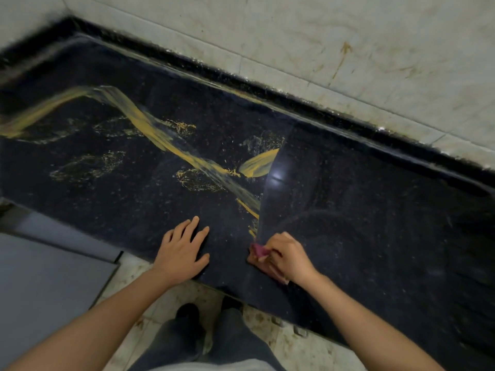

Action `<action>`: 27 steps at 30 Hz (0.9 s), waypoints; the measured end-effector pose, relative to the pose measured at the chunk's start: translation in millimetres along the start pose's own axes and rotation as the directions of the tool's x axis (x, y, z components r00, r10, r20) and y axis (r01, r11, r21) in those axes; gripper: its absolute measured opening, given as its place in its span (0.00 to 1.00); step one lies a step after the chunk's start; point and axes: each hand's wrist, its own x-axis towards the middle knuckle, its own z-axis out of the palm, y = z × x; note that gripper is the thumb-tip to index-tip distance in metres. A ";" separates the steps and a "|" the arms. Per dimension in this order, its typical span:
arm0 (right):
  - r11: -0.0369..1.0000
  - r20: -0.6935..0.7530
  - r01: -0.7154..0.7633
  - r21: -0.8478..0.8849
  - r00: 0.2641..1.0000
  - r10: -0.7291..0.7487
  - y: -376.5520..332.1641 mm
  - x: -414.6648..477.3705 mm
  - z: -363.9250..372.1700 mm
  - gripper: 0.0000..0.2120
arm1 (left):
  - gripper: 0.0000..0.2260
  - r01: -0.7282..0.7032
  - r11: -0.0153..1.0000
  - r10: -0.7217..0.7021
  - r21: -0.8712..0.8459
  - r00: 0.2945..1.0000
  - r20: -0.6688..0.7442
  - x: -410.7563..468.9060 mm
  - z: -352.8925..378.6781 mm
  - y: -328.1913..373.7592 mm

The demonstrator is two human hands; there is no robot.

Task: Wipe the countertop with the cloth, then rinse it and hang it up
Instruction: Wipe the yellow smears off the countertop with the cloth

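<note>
Left hand (182, 253) flat on countertop (375, 210); right hand (288, 257) grips cloth (258, 250).

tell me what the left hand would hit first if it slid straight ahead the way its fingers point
Probably the yellow smear on the black countertop. The left hand lies flat, fingers pointing up and right, with only bare stone between. Exact heading is uncertain.

Pink cloth (259, 251) bunched on black countertop (361, 210), yellow-smeared leftward

Black countertop (348, 210) lies open to the tiled wall (348, 44), only yellow smears (150, 129) on it
</note>
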 end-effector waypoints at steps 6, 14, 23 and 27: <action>0.947 -0.279 -0.305 0.103 0.905 0.322 31.5 37.9 -56.0 0.09 | 0.31 0.015 1.000 -0.015 0.012 1.000 0.019 1.2 3.0 0.9; 0.948 -0.149 -0.317 0.009 0.938 0.314 31.2 42.4 -22.3 0.09 | 0.28 0.021 1.000 -0.021 -0.024 1.000 -0.001 1.5 5.4 2.7; 0.940 0.197 0.338 0.052 0.919 -0.341 -53.5 -10.1 39.1 0.07 | 0.43 -0.004 1.000 0.004 -0.003 1.000 -0.023 0.7 5.7 -1.6; 0.958 0.169 0.193 0.212 0.958 -0.230 -57.8 -0.9 16.8 0.10 | 0.36 -0.011 1.000 0.011 0.000 1.000 -0.027 0.5 6.4 -3.2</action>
